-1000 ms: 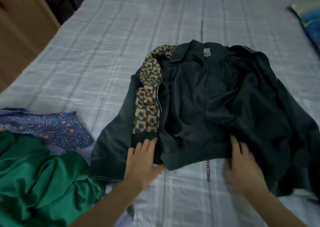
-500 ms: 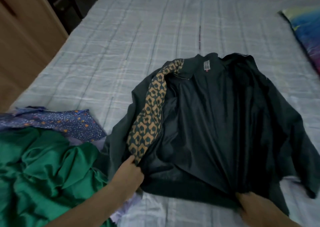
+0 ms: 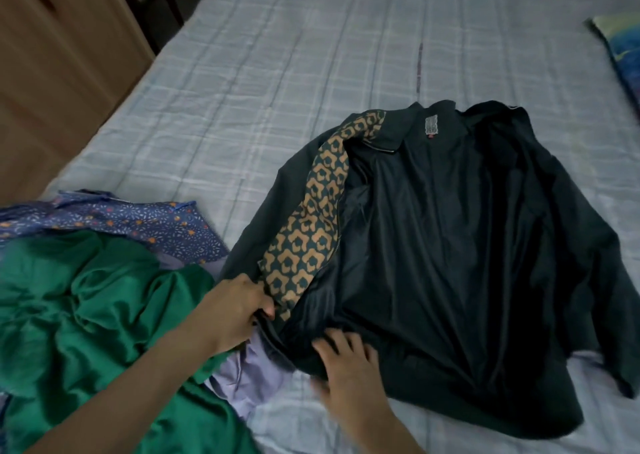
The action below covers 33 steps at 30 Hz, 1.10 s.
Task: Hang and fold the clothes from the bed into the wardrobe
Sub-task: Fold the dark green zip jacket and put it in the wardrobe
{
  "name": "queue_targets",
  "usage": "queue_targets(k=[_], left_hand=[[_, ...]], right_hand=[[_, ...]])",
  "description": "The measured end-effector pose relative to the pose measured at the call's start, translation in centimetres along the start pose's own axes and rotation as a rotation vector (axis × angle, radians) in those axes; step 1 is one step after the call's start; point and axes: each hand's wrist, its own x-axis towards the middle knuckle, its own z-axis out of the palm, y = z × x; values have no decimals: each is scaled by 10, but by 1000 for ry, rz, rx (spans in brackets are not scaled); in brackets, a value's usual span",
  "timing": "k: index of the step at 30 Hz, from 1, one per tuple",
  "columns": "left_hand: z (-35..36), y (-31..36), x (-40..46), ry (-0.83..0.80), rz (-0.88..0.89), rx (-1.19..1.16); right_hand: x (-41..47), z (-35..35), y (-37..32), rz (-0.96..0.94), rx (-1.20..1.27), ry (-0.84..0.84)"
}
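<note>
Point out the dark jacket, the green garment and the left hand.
dark jacket [image 3: 450, 245], head view, on its inner lining.
green garment [image 3: 86, 315], head view, on its crumpled middle.
left hand [image 3: 232, 315], head view, on its back.

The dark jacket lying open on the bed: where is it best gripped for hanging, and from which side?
Probably the collar, approached from the far end: the dark jacket lies open, lining up, the collar spread flat and uncovered. Left hand grips the hem corner.
</note>
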Motion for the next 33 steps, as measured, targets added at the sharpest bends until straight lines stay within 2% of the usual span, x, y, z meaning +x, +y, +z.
queue_targets(k=[3, 5, 7, 10, 12, 13, 14, 15, 16, 18, 20, 23, 25, 26, 28, 29, 31, 32, 33], left_hand=[[-12, 2, -1, -155, -42, -11], [-11, -1, 0, -135, -97, -96], [-9, -4, 0, -41, -124, -172], [-6, 2, -2, 179, -117, -247], [-12, 18, -9, 401, -78, -483], [-18, 26, -14, 517, -49, -606], [-27, 35, -20, 604, -12, -681], [-35, 44, -26, 644, 36, -701], [-40, 52, -30, 644, 104, -670], [-40, 69, -35, 562, 292, -518], [-28, 86, -33, 512, 433, -418], [-11, 104, -25, 541, 482, -421], [-1, 113, -22, 613, 497, -384], [7, 118, -21, 641, 467, -324], [30, 126, -15, 628, 276, -243], [44, 127, -11, 572, 124, -259], [67, 126, -2, 443, -165, -304], [77, 122, 1, 397, -223, -291], [85, 120, 4, 364, -205, -258]], right_hand=[[9, 1, -7, 24, 1, 56], [3, -6, -9, -135, -25, 39], [-7, -8, -8, -228, -78, -25], [-15, -22, -12, -134, -61, -114], [-10, -39, -21, 51, 103, -176], [-6, -49, -27, 145, 239, -135], [-2, -60, -34, 262, 461, -54], [1, -72, -38, 368, 752, 31], [5, -85, -41, 475, 1107, 47], [13, -104, -36, 558, 1688, -122], [14, -120, -25, 576, 1851, -174], [7, -129, -7, 653, 1755, -84], [0, -127, 7, 668, 1781, -35], [-5, -128, 13, 649, 1791, 24], [-16, -135, 23, 557, 1759, 148], [-21, -139, 27, 504, 1778, 166], [-28, -142, 34, 494, 1856, 91], [-32, -138, 40, 513, 1810, 73], [-37, -133, 47, 538, 1665, 138]])
